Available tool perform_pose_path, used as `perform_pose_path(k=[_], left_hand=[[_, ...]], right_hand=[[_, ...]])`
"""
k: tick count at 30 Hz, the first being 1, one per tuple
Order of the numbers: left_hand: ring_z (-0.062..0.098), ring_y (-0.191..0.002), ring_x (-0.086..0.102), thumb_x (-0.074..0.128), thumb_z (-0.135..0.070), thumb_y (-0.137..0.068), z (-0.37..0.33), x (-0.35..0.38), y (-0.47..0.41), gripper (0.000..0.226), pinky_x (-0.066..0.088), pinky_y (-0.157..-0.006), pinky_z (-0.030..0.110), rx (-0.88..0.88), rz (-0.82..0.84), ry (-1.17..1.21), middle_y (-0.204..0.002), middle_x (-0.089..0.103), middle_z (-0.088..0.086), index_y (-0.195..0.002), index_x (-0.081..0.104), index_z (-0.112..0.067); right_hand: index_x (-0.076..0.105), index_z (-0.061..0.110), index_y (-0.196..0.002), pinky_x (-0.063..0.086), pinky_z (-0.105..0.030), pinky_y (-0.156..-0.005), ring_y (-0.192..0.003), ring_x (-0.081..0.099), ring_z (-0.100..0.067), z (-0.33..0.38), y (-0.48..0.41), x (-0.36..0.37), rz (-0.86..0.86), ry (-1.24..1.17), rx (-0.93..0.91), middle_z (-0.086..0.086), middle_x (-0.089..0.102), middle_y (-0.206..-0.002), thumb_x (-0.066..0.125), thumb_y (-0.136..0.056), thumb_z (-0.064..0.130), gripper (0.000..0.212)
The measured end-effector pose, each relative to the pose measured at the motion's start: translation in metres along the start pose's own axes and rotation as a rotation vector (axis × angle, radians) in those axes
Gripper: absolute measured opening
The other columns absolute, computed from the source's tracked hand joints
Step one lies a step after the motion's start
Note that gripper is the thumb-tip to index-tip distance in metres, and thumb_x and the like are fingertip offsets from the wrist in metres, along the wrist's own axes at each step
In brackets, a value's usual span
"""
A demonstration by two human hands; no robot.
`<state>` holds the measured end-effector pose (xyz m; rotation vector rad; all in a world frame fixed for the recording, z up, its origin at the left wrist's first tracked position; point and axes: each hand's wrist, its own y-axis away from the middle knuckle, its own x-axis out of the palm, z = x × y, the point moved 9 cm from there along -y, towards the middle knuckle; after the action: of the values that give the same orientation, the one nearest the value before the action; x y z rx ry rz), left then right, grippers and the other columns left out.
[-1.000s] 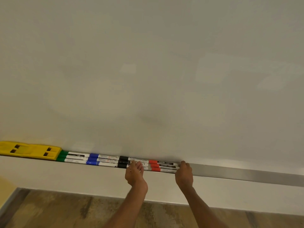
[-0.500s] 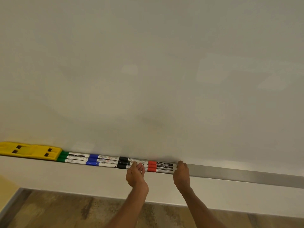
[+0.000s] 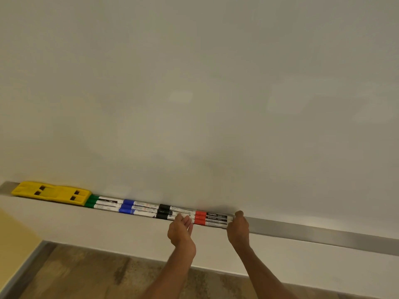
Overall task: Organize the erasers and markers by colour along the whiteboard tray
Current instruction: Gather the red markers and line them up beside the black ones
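Both hands [image 3: 181, 229] [image 3: 238, 228] against red markers [image 3: 210, 219]

The tray [image 3: 323, 235] lies bare right of the red markers [image 3: 212, 219].

Light: dim, warm, even; no hard source in view.
Whiteboard [image 3: 194, 83]: faint pale rectangular reflections mid and upper right, no harsh glare.
Tray [image 3: 323, 234]: soft sheen along bare metal at right.
Shadows: soft dark smudge on board just above red markers [image 3: 210, 217] and right hand [image 3: 238, 228].
Focus: fairly sharp at centre; "camlin" print legible; floor [image 3: 86, 277] softer.
Distortion: wide-angle, tray line bows and tilts toward edges.
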<state>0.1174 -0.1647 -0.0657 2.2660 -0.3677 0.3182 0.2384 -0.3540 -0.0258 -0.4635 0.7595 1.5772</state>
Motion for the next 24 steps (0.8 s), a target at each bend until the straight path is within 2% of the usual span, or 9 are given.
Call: perform_pose_path(k=[3,7,13,15,19,21,24], left_hand=[[0.027,-0.088,0.066,0.055,-0.017,-0.092,-0.005,-0.003,0.001,0.024,0.054,-0.071,0.032,-0.007,0.018,0.008,-0.091,0.068,0.015,-0.108,0.062,0.000],[0.025,-0.089,0.066,0.054,-0.020,-0.093,-0.016,-0.015,0.000,0.027,0.054,-0.069,0.031,0.016,0.010,-0.036,-0.098,0.069,0.015,-0.110,0.062,-0.001],[0.026,-0.098,0.061,0.053,-0.024,-0.096,-0.041,-0.027,-0.003,0.027,0.050,-0.089,0.039,0.139,0.064,-0.245,-0.104,0.065,0.013,-0.111,0.061,-0.003],[0.027,-0.100,0.059,0.053,-0.025,-0.095,-0.053,-0.029,-0.002,0.023,0.048,-0.094,0.042,0.248,0.104,-0.382,-0.105,0.064,0.013,-0.106,0.062,-0.007],[0.027,-0.102,0.061,0.052,-0.027,-0.095,-0.086,-0.025,0.005,0.022,0.045,-0.083,0.031,0.645,0.211,-0.847,-0.101,0.065,0.005,-0.107,0.063,-0.011],[0.025,-0.105,0.060,0.052,-0.028,-0.095,-0.100,-0.020,0.008,0.024,0.045,-0.085,0.029,0.809,0.257,-1.032,-0.106,0.065,0.005,-0.109,0.062,-0.011],[0.023,-0.109,0.058,0.053,-0.033,-0.094,-0.118,-0.017,0.008,0.030,0.046,-0.089,0.031,0.951,0.294,-1.241,-0.114,0.064,0.004,-0.115,0.059,-0.012]], right_hand=[[0.046,-0.003,-0.106,0.046,-0.042,-0.072,-0.095,0.054,-0.038,0.002,0.005,-0.001,-0.019,0.093,-0.052,-0.022,0.056,-0.102,0.038,-0.086,-0.009,0.023],[0.051,0.008,-0.114,0.050,-0.040,-0.081,-0.103,0.053,-0.029,0.013,0.020,0.003,-0.058,0.387,-0.198,-0.012,0.058,-0.112,0.048,-0.093,0.013,0.022],[0.052,0.008,-0.123,0.048,-0.043,-0.095,-0.117,0.052,-0.031,0.031,0.042,0.019,-0.087,0.422,-0.355,-0.013,0.058,-0.125,0.055,-0.092,0.034,0.040],[0.051,0.008,-0.127,0.045,-0.044,-0.101,-0.122,0.050,-0.032,0.037,0.049,0.026,-0.089,0.435,-0.398,-0.014,0.056,-0.130,0.053,-0.093,0.039,0.046],[0.045,0.010,-0.136,0.035,-0.043,-0.112,-0.134,0.042,-0.031,0.050,0.063,0.039,-0.075,0.460,-0.414,-0.013,0.048,-0.143,0.039,-0.096,0.048,0.055],[0.042,0.010,-0.138,0.032,-0.042,-0.114,-0.137,0.039,-0.030,0.059,0.073,0.045,-0.082,0.491,-0.427,-0.013,0.044,-0.146,0.031,-0.096,0.051,0.060],[0.041,0.009,-0.138,0.030,-0.041,-0.116,-0.138,0.038,-0.030,0.075,0.088,0.051,-0.108,0.484,-0.441,-0.014,0.045,-0.146,0.031,-0.096,0.051,0.060]])
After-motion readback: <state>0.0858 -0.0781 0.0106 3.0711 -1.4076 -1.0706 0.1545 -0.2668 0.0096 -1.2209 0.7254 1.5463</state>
